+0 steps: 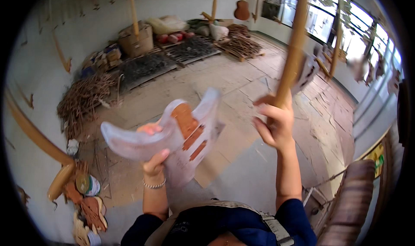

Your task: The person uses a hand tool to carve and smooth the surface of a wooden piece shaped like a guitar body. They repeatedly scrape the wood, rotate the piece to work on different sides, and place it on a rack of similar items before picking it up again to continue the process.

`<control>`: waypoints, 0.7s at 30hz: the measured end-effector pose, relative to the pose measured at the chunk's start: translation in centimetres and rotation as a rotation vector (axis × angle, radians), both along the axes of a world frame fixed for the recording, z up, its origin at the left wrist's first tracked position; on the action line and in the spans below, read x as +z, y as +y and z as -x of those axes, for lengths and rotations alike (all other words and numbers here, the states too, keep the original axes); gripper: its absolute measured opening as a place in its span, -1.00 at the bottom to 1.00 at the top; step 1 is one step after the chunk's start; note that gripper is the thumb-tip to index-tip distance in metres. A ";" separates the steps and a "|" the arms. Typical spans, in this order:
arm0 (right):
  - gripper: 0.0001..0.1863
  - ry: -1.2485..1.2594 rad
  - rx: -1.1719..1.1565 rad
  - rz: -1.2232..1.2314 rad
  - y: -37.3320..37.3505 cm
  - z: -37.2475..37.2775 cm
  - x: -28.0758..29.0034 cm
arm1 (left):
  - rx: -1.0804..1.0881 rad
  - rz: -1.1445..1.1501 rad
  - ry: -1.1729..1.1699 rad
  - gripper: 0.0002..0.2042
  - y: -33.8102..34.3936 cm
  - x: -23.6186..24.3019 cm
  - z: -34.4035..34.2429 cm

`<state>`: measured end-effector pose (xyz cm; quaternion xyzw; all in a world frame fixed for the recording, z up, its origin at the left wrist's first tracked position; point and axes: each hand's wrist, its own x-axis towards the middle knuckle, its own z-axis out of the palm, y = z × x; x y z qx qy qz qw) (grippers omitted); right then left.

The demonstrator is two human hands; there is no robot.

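A pale, horned electric guitar body [179,138] with brown routed cavities hangs tilted in front of me, slightly blurred. My left hand [153,149] is closed on its left horn, thumb on the near side. On the right, my right hand [276,120] is raised at the lower end of a long amber wooden bar [295,47] that comes down from above. Its fingers are bent loosely about the bar's end, and the index finger and thumb stand apart. Behind the bar, another pale guitar body [304,73] is partly hidden.
More amber hanging bars with hooked ends [62,181] surround me. Along the far wall are low pallets of dark pieces [147,66], a cardboard box [135,41] and brown heaps [86,97]. A can [87,184] stands at left; a striped padded roll [352,203] is close on my right.
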<state>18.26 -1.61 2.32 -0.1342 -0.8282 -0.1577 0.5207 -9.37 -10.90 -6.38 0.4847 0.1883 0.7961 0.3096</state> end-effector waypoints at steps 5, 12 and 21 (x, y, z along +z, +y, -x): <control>-0.02 0.330 0.828 0.465 -3.2 1.0 -1.2 | -0.138 -0.146 0.060 -0.53 4.4 3.0 -2.6; -0.07 0.465 0.881 0.604 -2.6 1.4 -0.5 | -0.217 -0.278 0.194 -0.54 6.5 5.6 -5.7; -0.14 0.470 1.038 0.634 -1.2 -1.7 -0.4 | -0.391 -0.354 0.280 -0.56 8.6 6.5 -6.1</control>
